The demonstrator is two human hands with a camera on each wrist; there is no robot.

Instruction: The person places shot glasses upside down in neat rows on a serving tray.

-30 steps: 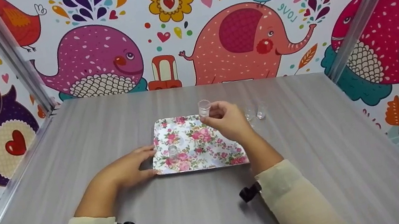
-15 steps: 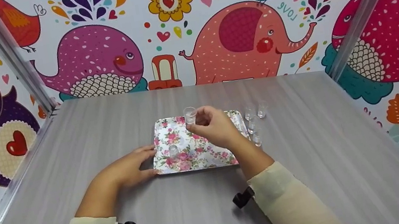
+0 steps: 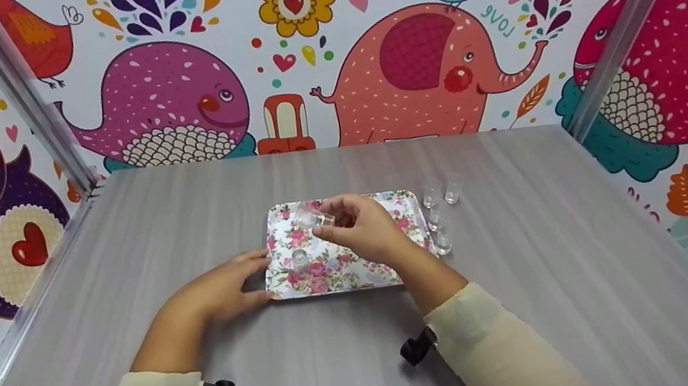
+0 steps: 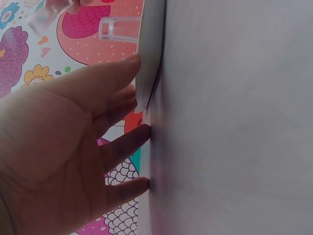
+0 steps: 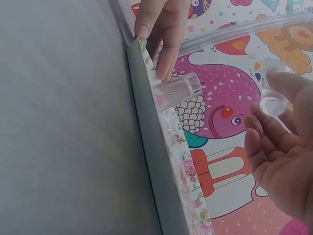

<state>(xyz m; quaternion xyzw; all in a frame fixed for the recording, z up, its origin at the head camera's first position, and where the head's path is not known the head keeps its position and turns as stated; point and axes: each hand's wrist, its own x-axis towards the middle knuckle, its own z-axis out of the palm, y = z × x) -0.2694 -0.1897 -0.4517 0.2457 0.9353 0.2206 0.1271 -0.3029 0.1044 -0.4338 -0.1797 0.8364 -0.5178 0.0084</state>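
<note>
A small clear shot glass [image 3: 308,215] is pinched between the thumb and fingers of my right hand [image 3: 366,228], above the flowered tray [image 3: 359,276]. It lies tipped on its side, mouth to the left and thick base to the right. Another shot glass [image 5: 178,91] stands upside down on the left part of the tray, its thick base up. My left hand [image 3: 220,294] rests at the tray's left edge, fingers spread and fairly straight. In the left wrist view, its thumb [image 4: 128,68] touches the tray rim and some fingertips reach the table.
Several more clear shot glasses [image 3: 442,241] stand on the grey table [image 3: 320,381] just past the tray's right edge. Behind the table rises a wall [image 3: 295,74] printed with cartoon animals, with metal posts [image 3: 27,100] at the corners.
My right hand has moved left and lower over the tray, and the glass in it has gone from upright to tipped sideways. My left hand has stayed at the tray's edge.
</note>
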